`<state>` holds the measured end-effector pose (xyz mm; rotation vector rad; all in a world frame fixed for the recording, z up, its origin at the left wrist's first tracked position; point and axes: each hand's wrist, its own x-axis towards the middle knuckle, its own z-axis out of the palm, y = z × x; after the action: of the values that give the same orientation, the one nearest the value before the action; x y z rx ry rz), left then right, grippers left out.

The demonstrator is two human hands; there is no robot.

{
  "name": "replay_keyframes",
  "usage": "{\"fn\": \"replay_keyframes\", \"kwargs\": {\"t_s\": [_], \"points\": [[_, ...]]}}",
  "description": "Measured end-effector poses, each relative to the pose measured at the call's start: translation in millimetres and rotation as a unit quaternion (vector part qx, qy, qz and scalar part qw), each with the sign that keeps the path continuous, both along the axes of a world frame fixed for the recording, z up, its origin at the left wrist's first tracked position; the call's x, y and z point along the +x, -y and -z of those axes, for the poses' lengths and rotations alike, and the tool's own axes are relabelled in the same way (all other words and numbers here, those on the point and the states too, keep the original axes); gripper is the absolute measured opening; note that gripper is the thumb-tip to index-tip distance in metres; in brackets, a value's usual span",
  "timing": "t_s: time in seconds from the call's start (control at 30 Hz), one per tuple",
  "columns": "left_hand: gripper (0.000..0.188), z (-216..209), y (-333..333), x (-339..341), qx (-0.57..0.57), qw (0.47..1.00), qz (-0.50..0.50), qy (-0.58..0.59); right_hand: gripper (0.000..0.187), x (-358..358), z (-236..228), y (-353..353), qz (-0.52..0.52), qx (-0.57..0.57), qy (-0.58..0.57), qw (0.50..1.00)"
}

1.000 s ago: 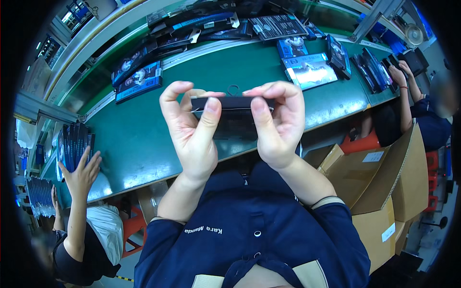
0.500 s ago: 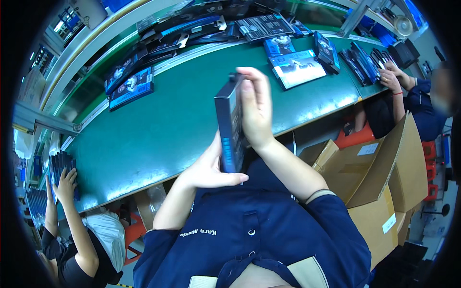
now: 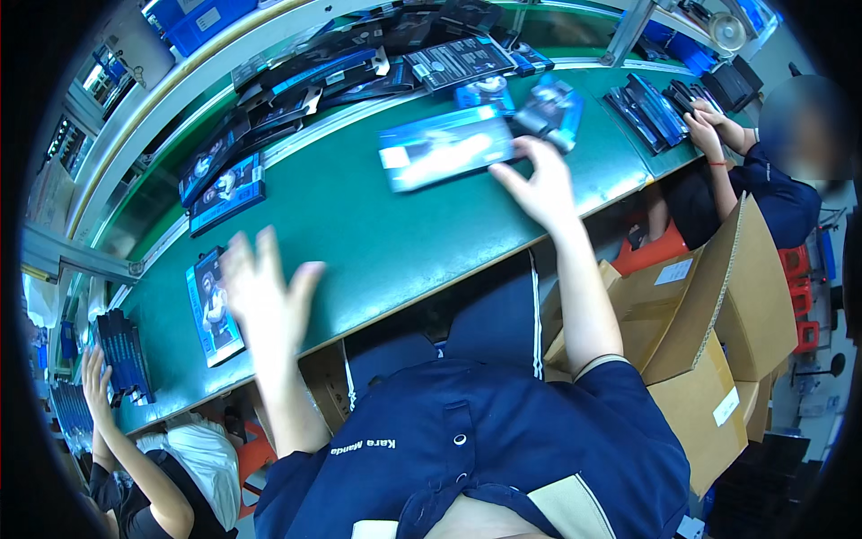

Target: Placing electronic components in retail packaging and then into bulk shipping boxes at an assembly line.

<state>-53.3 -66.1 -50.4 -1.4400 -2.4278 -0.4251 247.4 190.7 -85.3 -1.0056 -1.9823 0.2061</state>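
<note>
My left hand (image 3: 266, 296) hovers blurred over the near edge of the green table (image 3: 377, 242), fingers spread and holding nothing. Just to its left a flat blue-and-black printed box (image 3: 214, 307) lies on the table. My right hand (image 3: 537, 184) is stretched out to the far right, its spread fingers touching the right end of a long flat blue box (image 3: 444, 148) lying on the table. A grip on it is not visible. Another blurred blue box (image 3: 552, 106) sits just beyond that hand.
Several dark and blue flat boxes (image 3: 296, 85) lie along the table's far edge. A person on the right (image 3: 772, 193) handles dark boxes (image 3: 651, 103). Another person's hand at lower left (image 3: 99, 382) touches a stack of blue boxes (image 3: 124, 355). Open cardboard cartons (image 3: 718, 332) stand by my right side.
The dark box held in both hands, then upright in the right, is out of my hands. My left hand swung left and opened; my right reached forward to the long blue box.
</note>
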Motion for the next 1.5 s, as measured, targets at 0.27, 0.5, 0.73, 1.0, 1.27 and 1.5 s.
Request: {"fn": "replay_keyframes", "kwargs": {"t_s": [0.27,0.5,0.73,1.0,1.27,1.5], "points": [[0.086,-6,-34,62,-0.113,0.942,0.301,0.091,0.034,138,1,-106,0.352,0.039,-0.157,0.922],[0.094,5,-52,47,-0.088,0.985,0.149,0.013,0.061,151,1,-119,0.419,-0.128,0.171,0.882],[0.059,-5,-23,78,-0.043,0.870,0.488,-0.053,0.029,109,23,-41,0.339,0.113,-0.005,0.934],[0.051,-77,-30,13,-0.151,0.920,0.305,0.196,0.063,160,14,4,0.060,-0.394,-0.477,0.784],[0.091,-27,-45,60,-0.082,0.932,0.338,0.104,0.066,45,-17,113,-0.079,-0.238,-0.501,0.828],[0.102,-66,-31,61,0.230,0.868,0.376,0.227,0.063,0,-43,114,-0.207,-0.406,-0.460,0.762]]}}
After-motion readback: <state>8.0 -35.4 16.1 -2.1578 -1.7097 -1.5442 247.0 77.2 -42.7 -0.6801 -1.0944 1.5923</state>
